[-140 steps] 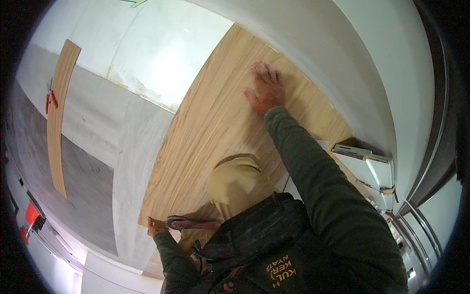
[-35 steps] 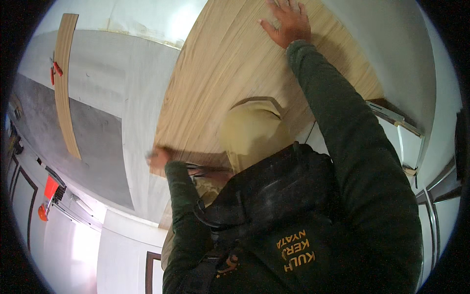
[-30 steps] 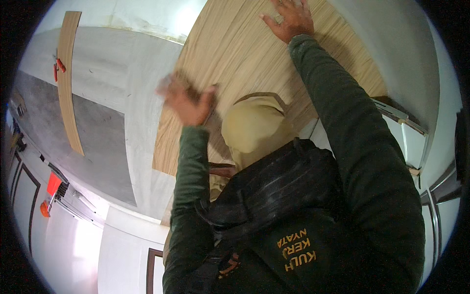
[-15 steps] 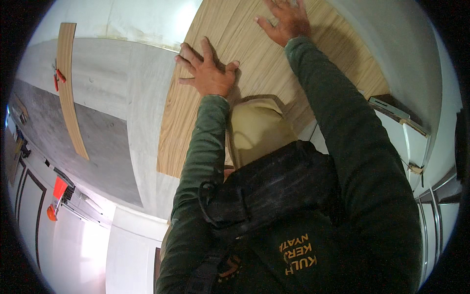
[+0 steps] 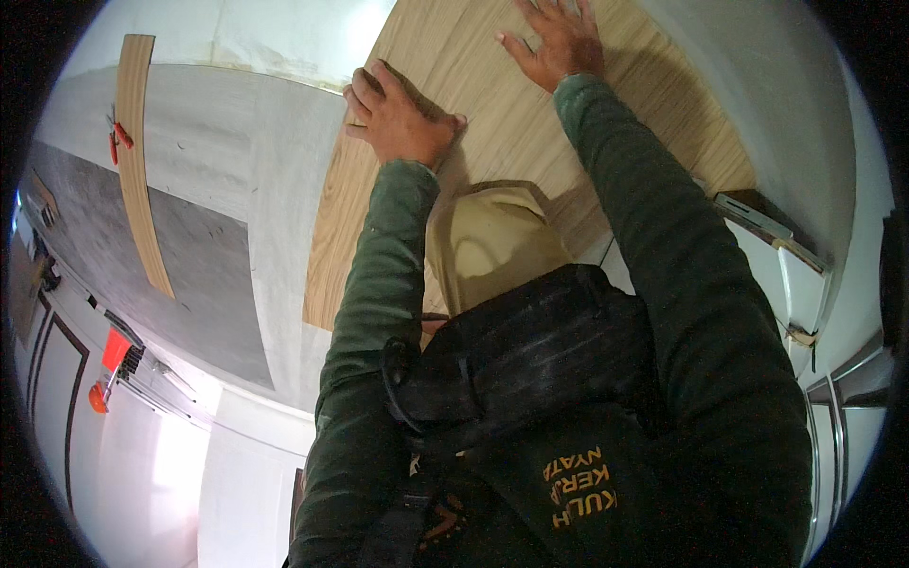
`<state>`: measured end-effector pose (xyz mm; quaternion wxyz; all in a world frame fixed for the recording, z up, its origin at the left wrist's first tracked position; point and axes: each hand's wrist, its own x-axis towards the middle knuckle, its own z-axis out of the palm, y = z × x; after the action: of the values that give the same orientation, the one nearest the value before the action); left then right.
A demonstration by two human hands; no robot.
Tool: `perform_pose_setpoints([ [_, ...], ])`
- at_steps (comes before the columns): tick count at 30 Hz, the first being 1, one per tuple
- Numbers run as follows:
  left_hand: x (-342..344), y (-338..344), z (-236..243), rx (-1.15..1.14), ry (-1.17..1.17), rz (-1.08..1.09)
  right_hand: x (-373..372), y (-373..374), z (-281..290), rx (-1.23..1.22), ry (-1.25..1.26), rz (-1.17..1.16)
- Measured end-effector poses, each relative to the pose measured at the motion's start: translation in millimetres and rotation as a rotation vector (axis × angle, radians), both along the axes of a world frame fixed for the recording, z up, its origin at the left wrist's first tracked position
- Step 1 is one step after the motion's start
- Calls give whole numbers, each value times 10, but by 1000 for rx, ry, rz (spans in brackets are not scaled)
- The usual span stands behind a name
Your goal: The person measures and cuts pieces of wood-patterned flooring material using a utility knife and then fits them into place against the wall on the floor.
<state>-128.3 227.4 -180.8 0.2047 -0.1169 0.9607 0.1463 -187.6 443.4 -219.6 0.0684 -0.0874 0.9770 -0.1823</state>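
Right now I have both hands spread over the wood-grain surface, which lies directly beneath them and reaches back past my left forearm. My left hand [image 5: 398, 118] is at the left edge of that wood-grain surface [image 5: 492, 128], its fingers bent toward the edge and its thumb stretched out sideways; I can't tell whether the tips press down or catch the edge. My right hand [image 5: 565, 49] is farther forward and to the right, loosely fanned, gripping nothing. How hard either palm bears down can't be told.

The step in hand, as I judge it, is steadying or feeling along this surface, the left hand minding the edge. The next move would call for level palms, even weight, and a close eye on the line by my left fingertips.

Ahead of my left hand is pale tile [image 5: 275, 38]; to its left are light grey planks [image 5: 204, 128] and, farther back, a dark grey patch [image 5: 208, 241]. Across these, well left of both hands, lies a narrow wood-grain strip [image 5: 135, 175], with red-handled pliers [image 5: 124, 137] at its left side. My knee [image 5: 497, 237] is behind and between my hands, and the wall [image 5: 800, 114] rises to the right of my right hand.
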Motion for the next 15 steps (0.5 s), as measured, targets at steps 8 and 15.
perform_pose_setpoints([
  [8, -27, 60, 90, -65, -103, -42, 21, 33, -166, 98, 158, 58],
  [15, 10, 71, 68, -23, -125, -14, 27, 42, -39, 52, 95, 47],
])
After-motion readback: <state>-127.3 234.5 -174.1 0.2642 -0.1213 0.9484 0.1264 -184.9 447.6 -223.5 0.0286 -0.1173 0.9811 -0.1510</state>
